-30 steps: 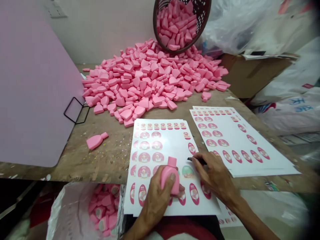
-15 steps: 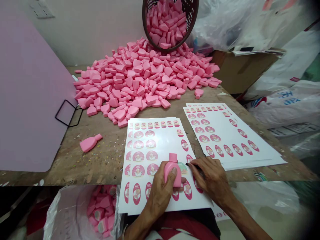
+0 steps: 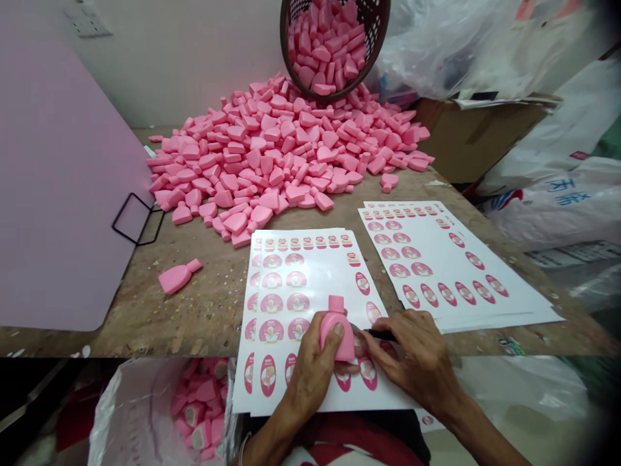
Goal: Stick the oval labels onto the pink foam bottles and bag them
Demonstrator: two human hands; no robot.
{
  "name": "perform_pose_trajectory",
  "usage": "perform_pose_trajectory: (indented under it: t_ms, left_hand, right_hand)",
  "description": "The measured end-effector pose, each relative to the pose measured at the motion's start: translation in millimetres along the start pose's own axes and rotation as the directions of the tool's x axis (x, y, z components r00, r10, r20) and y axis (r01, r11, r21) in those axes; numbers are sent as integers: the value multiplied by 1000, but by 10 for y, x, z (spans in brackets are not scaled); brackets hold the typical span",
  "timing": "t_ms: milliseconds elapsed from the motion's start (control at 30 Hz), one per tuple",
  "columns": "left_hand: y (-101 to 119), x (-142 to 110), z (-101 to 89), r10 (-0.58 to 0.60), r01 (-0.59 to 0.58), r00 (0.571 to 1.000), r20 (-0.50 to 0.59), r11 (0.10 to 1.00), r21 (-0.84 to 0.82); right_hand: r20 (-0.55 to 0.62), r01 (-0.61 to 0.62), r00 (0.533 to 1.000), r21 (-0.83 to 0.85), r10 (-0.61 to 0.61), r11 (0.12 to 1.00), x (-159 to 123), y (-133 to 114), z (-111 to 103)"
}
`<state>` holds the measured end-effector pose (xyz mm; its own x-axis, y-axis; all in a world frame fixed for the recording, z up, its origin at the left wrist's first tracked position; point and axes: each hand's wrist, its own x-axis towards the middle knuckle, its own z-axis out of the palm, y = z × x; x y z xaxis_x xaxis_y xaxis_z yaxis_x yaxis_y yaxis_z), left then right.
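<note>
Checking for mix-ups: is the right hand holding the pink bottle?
No, the left hand grips the pink bottle; the right hand holds a thin black tool.

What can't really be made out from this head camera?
Head view:
- Dark tool: mostly hidden by the right hand.
- Sheet labels: some covered by the left hand and pink bottle.
- Labels' small print: too small to read.
- Woven basket: top cut off by the picture's edge.
</note>
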<state>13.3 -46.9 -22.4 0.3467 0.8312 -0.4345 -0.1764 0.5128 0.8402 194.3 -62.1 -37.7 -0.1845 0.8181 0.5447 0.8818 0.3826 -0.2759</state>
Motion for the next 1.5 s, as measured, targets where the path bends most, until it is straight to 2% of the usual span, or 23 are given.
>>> perform_pose_trajectory:
  t_ms: [67, 100, 167, 200, 233, 300, 367, 467, 567, 800, 1200, 1333, 1400, 1500]
  left_hand:
    - [8, 7, -9, -12, 13, 1000, 18, 999, -45]
    - [11, 12, -13, -16, 18, 999, 32, 997, -73]
    - [16, 26, -23, -12, 18, 999, 46, 991, -132]
    - [19, 32, -27, -1, 8, 999, 42, 986, -169]
    - [25, 39, -30, 11, -4, 999, 31, 977, -212]
    - [47, 47, -32, 19, -17, 1000, 3, 954, -301]
    - [81, 47, -31, -3, -4, 1000, -21, 933, -361]
    - [136, 33, -29, -23, 11, 999, -26, 921, -390]
    - [171, 14, -29, 0, -6, 1000, -15, 913, -407]
    - [206, 2, -37, 38, -39, 999, -11, 905, -425]
    - [217, -6, -60, 3, -4, 1000, -3, 917, -398]
    - [202, -17, -83, 58, -44, 998, 21, 916, -398]
    - [192, -33, -108, 92, -65, 994, 61, 933, -355]
    - [189, -62, -135, 126, -90, 986, 111, 956, -278]
  right_hand:
    - [2, -176, 984, 126, 177, 976, 1, 20, -51]
    - [20, -295, 955, 191, 297, 936, 12, 36, -79]
    - [75, -507, 857, 301, 510, 808, 60, 55, -134]
    - [105, -571, 813, 341, 573, 747, 96, 46, -157]
    - [134, -602, 788, 373, 600, 706, 137, 22, -172]
    - [183, -600, 790, 427, 585, 677, 227, -75, -181]
    - [217, -567, 817, 472, 535, 675, 311, -205, -161]
    - [206, -508, 855, 521, 476, 687, 398, -365, -102]
    - [176, -458, 883, 521, 434, 721, 424, -421, -47]
    - [143, -380, 923, 466, 356, 799, 408, -423, -18]
    - [127, -338, 940, 464, 316, 819, 424, -449, -16]
    - [112, -315, 948, 453, 297, 834, 419, -435, -7]
    - [102, -284, 959, 409, 266, 867, 410, -379, 4]
    - [45, -273, 962, 214, 270, 938, 412, -273, 17]
